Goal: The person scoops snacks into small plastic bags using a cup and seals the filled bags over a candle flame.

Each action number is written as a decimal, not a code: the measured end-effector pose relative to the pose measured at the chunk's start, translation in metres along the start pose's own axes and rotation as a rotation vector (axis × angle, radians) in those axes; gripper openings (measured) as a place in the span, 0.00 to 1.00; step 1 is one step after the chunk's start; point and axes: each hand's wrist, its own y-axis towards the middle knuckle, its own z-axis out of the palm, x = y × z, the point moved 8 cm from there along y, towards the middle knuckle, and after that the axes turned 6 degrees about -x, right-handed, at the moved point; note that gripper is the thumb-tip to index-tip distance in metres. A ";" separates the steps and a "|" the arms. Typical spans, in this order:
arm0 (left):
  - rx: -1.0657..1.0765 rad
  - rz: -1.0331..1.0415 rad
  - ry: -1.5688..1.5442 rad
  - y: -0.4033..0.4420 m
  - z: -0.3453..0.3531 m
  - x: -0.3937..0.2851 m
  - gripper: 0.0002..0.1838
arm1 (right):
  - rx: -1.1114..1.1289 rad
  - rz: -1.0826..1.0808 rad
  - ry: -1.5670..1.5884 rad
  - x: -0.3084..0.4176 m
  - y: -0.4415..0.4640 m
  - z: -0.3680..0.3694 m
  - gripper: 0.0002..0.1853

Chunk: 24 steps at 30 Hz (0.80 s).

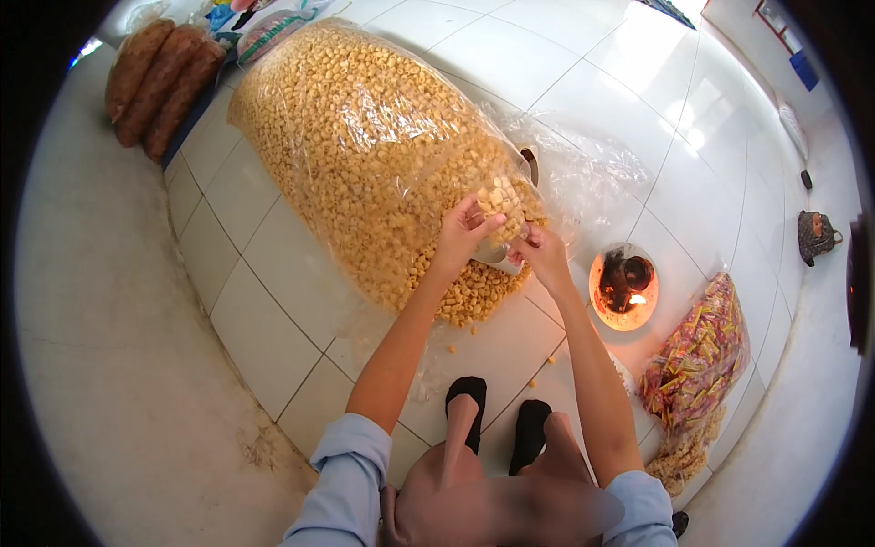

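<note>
My left hand is closed around a small clear plastic bag filled with pale yellow puffed snack pieces. At the bag's lower right, my right hand pinches what looks like its edge; the fingertips are partly hidden. Both hands are above the mouth of a very large clear sack full of the same snack, lying on the floor. Just below the small bag, a pale scoop or bowl shows in part among the pieces.
Right of my hands, a small flame burns on a round plate holding a dark cup. Beyond it lie a bag of red-and-yellow packets and a bag of pale snacks. Loose plastic lies behind. Long brown filled bags stand far left.
</note>
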 end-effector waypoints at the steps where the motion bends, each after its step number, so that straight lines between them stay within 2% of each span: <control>1: 0.000 0.000 0.000 0.001 -0.001 0.002 0.16 | 0.001 -0.046 -0.042 0.003 0.000 -0.001 0.10; 3: 0.007 0.009 -0.030 0.004 0.000 0.003 0.19 | 0.000 -0.089 -0.083 0.007 -0.002 0.000 0.10; 5: -0.003 0.007 -0.031 0.003 -0.001 0.002 0.19 | -0.037 -0.236 0.031 0.022 -0.007 0.002 0.14; 6: -0.013 0.006 -0.032 0.003 -0.001 0.000 0.19 | -0.037 -0.236 0.030 0.027 -0.009 0.004 0.14; 8: -0.007 -0.007 -0.072 0.001 0.003 -0.003 0.18 | -0.095 -0.110 0.108 0.028 -0.011 0.000 0.19; 11: -0.005 0.000 -0.131 0.002 0.006 0.002 0.17 | -0.060 -0.053 0.078 0.024 -0.005 -0.001 0.21; 14: -0.003 0.056 -0.105 0.004 0.003 0.003 0.16 | -0.072 -0.128 -0.081 0.022 0.000 -0.004 0.20; 17: -0.008 0.103 -0.029 0.002 0.006 -0.001 0.14 | -0.066 -0.149 0.054 0.036 -0.004 0.001 0.17; 19: -0.019 0.117 0.000 0.001 0.007 -0.003 0.13 | -0.090 -0.153 0.029 0.037 -0.005 -0.002 0.17; 21: -0.036 0.040 -0.102 0.002 0.006 0.002 0.12 | -0.114 -0.156 0.004 0.035 -0.004 -0.006 0.17; 24: 0.012 0.002 -0.047 0.004 0.008 0.005 0.13 | -0.052 -0.054 -0.143 0.019 0.001 -0.006 0.18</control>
